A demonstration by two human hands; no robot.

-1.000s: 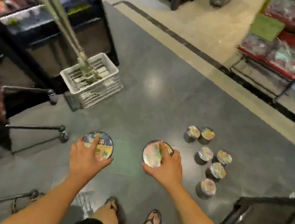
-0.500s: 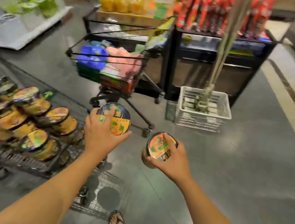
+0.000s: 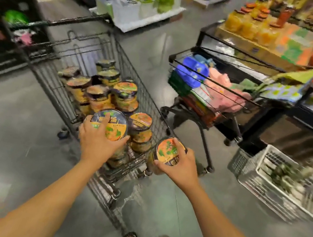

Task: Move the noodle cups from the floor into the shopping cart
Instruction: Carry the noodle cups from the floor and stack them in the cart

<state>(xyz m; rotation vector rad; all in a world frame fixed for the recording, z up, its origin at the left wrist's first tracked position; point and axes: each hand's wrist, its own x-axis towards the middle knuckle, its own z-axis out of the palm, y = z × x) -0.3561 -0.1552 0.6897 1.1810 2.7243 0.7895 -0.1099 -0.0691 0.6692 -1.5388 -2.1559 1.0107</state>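
Fingers (image 3: 104,121) gripping noodle cups (image 3: 116,130), arms (image 3: 50,193) outstretched

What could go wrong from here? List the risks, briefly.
1. The left hand holds the left cup over uneven stacks in the cart. Set on top, it may topple them.
2. The right hand holds the right cup outside the cart wall, over the floor. A slip would drop it, or it may catch the rim going in.

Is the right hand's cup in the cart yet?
Out. The right hand holds the cup outside the cart, beside its wire wall.
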